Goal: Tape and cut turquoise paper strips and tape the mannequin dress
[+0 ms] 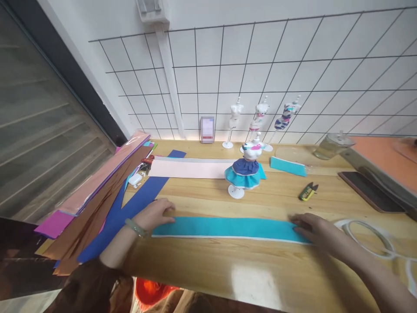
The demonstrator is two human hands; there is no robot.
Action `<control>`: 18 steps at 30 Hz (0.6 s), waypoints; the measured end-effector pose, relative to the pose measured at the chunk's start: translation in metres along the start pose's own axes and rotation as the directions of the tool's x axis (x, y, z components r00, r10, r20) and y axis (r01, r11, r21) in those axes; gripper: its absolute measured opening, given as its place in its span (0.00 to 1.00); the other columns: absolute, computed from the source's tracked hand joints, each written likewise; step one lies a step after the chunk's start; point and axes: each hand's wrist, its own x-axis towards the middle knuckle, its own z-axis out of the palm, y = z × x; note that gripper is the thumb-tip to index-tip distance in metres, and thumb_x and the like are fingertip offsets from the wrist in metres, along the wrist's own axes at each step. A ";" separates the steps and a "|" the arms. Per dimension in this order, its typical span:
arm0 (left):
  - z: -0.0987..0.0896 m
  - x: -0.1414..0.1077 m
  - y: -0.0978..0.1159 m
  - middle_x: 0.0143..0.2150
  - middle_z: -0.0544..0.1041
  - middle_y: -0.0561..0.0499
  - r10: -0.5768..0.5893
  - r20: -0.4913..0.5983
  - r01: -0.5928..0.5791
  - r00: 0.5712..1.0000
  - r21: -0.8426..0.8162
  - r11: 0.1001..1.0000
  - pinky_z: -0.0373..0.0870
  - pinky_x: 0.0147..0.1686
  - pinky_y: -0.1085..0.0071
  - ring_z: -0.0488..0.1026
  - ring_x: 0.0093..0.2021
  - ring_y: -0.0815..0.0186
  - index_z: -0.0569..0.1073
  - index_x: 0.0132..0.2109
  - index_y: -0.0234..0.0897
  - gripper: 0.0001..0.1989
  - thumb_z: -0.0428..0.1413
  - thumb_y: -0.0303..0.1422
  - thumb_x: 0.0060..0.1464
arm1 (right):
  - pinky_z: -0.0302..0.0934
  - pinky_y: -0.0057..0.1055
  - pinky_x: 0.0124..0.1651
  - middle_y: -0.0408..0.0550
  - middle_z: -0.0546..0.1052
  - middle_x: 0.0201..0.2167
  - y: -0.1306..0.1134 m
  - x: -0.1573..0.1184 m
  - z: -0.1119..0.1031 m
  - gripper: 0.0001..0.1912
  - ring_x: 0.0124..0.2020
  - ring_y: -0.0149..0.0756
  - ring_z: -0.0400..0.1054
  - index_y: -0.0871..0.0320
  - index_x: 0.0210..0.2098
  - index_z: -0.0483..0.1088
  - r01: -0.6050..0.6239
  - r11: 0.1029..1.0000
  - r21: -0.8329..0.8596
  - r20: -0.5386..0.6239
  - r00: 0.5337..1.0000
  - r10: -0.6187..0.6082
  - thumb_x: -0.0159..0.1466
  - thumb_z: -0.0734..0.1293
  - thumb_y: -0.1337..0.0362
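White wall point(110, 19) is rising behind pale wooden table point(208, 261); black grid point(244, 64) is covering its lower part. White trunking point(168, 69) is running down from wall box point(152, 11). Dark band point(67, 69) is bordering grey-brown planks point(35, 108) at left. Light patch point(249, 282) is gleaming on tabletop.

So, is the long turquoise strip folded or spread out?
Spread out: the strip lies flat on the table, left hand and right hand at its ends.
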 end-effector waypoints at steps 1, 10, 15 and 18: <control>0.003 -0.002 0.001 0.32 0.72 0.50 -0.007 0.013 0.007 1.000 0.008 1.000 0.61 0.35 0.69 0.67 0.34 0.62 0.71 0.37 0.38 0.15 0.56 0.42 0.43 | 0.63 0.34 0.37 0.51 0.76 0.34 -0.006 -0.001 -0.004 0.11 0.34 0.42 0.70 0.56 0.34 0.70 -0.010 1.000 -0.007 0.029 1.000 0.010 0.57 0.60 0.58; 0.012 -0.009 0.011 0.32 0.70 0.51 0.019 -0.022 -0.019 1.000 0.003 1.000 0.60 0.36 0.71 0.66 0.35 0.64 0.69 0.33 0.37 0.09 0.53 0.38 0.46 | 0.59 0.30 0.32 0.46 0.73 0.28 -0.015 -0.019 -0.014 0.11 0.29 0.37 0.66 0.55 0.28 0.65 -0.059 0.998 0.024 0.004 0.998 0.059 0.57 0.59 0.54; 0.017 -0.009 0.015 0.28 0.68 0.53 -0.010 0.026 0.010 1.000 -0.003 1.000 0.59 0.31 0.72 0.66 0.31 0.65 0.70 0.33 0.37 0.10 0.54 0.38 0.45 | 0.58 0.30 0.33 0.45 0.74 0.26 -0.012 -0.035 -0.022 0.13 0.28 0.37 0.67 0.53 0.31 0.68 -0.108 0.990 0.091 0.006 0.994 0.108 0.59 0.58 0.53; 0.019 -0.009 0.017 0.30 0.69 0.51 0.024 0.017 -0.024 1.000 -0.022 0.999 0.59 0.33 0.72 0.66 0.33 0.65 0.69 0.29 0.37 0.09 0.53 0.38 0.46 | 0.60 0.30 0.35 0.46 0.76 0.31 -0.006 -0.040 -0.023 0.14 0.31 0.39 0.69 0.52 0.35 0.70 -0.117 0.982 0.149 -0.032 0.992 0.123 0.58 0.59 0.53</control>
